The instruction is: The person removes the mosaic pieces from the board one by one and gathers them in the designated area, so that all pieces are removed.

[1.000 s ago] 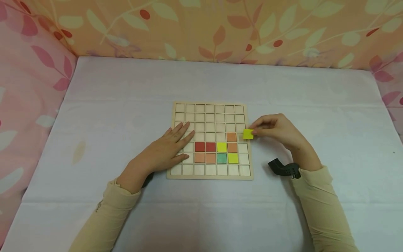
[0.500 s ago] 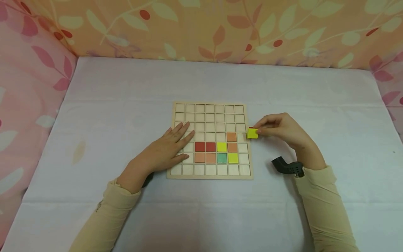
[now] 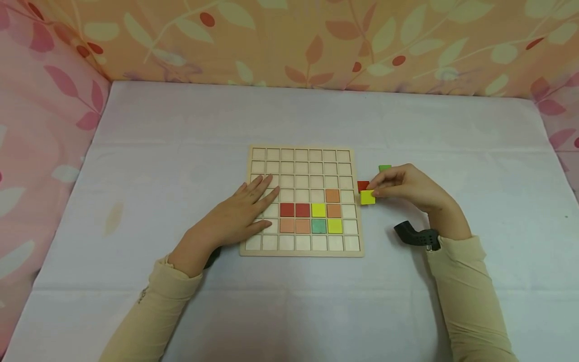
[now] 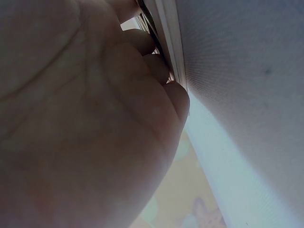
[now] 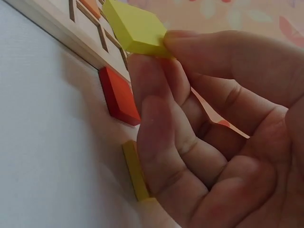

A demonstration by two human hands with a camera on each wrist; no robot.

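My right hand (image 3: 407, 185) pinches a yellow square tile (image 3: 368, 197) by its edge between thumb and fingers. It hovers just past the right edge of the wooden grid board (image 3: 301, 253). In the right wrist view the yellow tile (image 5: 137, 29) is tilted in the fingertips. A red tile (image 3: 363, 185) lies beside the board, partly under the fingers, and a green tile (image 3: 385, 167) peeks out behind the hand. Another yellowish tile (image 5: 135, 171) is half hidden by the fingers. With fingers spread, my left hand (image 3: 237, 216) rests on the board's left side.
Set in the grid are red tiles (image 3: 287, 209), orange tiles (image 3: 332, 196), a teal tile (image 3: 318, 226) and yellow tiles (image 3: 334, 226). White cloth (image 3: 289, 306) covers the table. Patterned fabric (image 3: 289, 45) walls the back and sides.
My right hand has drawn rightward off the board's edge with the yellow tile. The red and green tiles beside it have come into view. My left hand stays put.
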